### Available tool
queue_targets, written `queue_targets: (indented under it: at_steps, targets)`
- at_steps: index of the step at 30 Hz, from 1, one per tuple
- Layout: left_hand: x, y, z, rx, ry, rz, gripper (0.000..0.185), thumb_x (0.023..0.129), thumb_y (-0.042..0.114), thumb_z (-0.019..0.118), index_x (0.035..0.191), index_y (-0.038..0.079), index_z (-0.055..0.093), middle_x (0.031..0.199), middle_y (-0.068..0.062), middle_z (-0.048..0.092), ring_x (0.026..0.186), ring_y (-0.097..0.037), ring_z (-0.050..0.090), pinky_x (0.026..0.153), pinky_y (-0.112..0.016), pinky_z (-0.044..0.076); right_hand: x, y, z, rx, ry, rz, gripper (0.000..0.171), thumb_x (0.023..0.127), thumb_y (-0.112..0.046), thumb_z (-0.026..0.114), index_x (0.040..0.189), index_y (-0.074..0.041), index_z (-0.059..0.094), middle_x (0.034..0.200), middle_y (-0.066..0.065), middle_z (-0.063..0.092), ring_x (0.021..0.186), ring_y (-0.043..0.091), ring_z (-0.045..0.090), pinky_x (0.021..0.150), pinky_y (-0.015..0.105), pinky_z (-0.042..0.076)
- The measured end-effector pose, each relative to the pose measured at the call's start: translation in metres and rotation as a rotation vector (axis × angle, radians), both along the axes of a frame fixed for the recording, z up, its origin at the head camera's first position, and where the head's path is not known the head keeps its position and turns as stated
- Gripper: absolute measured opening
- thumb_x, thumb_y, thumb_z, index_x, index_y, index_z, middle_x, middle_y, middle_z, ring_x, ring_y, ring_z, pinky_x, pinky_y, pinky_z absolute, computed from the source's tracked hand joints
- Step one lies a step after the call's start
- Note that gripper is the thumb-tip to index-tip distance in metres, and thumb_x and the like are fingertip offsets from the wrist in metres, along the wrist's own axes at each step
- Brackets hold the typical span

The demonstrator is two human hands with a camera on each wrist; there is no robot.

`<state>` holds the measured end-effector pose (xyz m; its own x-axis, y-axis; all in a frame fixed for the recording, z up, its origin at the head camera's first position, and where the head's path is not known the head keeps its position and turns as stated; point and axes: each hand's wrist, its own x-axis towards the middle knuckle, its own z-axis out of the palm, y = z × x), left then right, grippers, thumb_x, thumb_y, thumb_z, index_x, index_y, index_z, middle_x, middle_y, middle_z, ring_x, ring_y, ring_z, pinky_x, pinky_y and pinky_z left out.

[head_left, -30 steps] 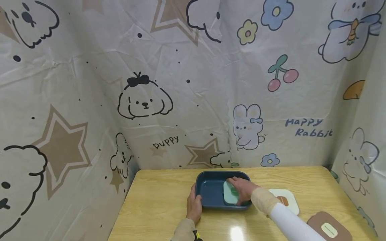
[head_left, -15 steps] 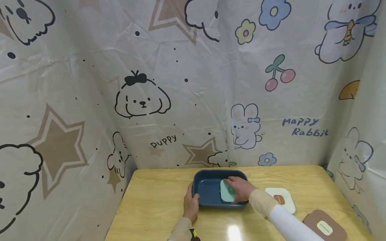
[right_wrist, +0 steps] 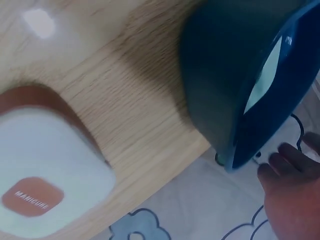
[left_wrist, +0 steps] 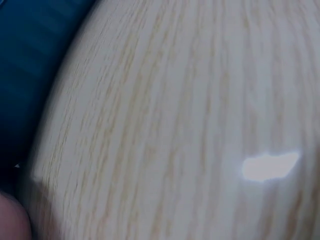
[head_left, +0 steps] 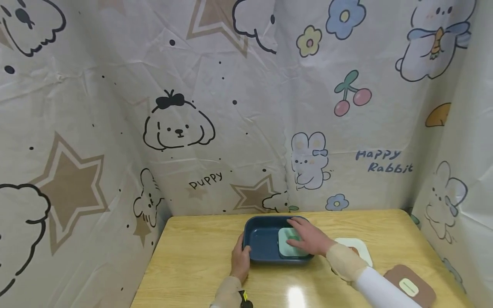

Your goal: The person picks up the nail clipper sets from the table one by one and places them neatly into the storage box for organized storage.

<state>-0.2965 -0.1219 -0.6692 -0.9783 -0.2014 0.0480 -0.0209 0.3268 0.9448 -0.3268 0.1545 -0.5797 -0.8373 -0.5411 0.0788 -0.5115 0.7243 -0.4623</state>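
Head view: a dark blue rectangular plastic tray [head_left: 262, 246] sits on the pale wood-grain table [head_left: 192, 265]. The left hand [head_left: 240, 261] grips the tray's left rim, fingers curled over the edge. The right hand [head_left: 308, 239] lies with fingers extended on a mint-green square lid [head_left: 286, 248] in the tray's right half. Right of the tray lie a white lid [head_left: 358, 250] and a brown lid [head_left: 410, 286]. Risk: uneven pressing could tip the tray or slide the green lid.
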Motion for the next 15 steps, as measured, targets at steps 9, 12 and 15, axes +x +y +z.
queue_targets:
  at_steps: [9,12,15]
  targets:
    - [0.0,0.001,0.001,0.007,0.002,0.007,0.066,0.089,0.007,0.052,0.155,0.003,0.048,0.156,-0.02,0.051,0.146,-0.042,0.045,0.119,-0.062,0.035,0.012,0.034,0.003,-0.053,0.12,-0.089,0.071,0.097,-0.024,0.073,0.156,0.002,0.043,0.16,0.028,0.04,0.145,0.048,0.043,0.113,0.065,0.042]
    - [-0.001,0.002,0.002,0.01,0.001,0.004,0.067,0.089,0.007,0.053,0.155,0.003,0.048,0.157,-0.02,0.051,0.146,-0.043,0.045,0.119,-0.062,0.035,0.016,0.05,0.001,-0.075,0.13,-0.122,0.073,0.097,-0.028,0.074,0.156,0.002,0.043,0.161,0.028,0.039,0.145,0.05,0.042,0.113,0.067,0.041]
    - [-0.001,0.002,0.001,0.014,-0.021,0.008,0.067,0.089,0.007,0.052,0.156,0.005,0.047,0.158,-0.019,0.05,0.147,-0.042,0.044,0.12,-0.062,0.034,0.02,0.067,-0.005,-0.103,0.115,-0.158,0.077,0.095,-0.033,0.075,0.157,0.001,0.043,0.162,0.028,0.038,0.146,0.051,0.04,0.113,0.068,0.04]
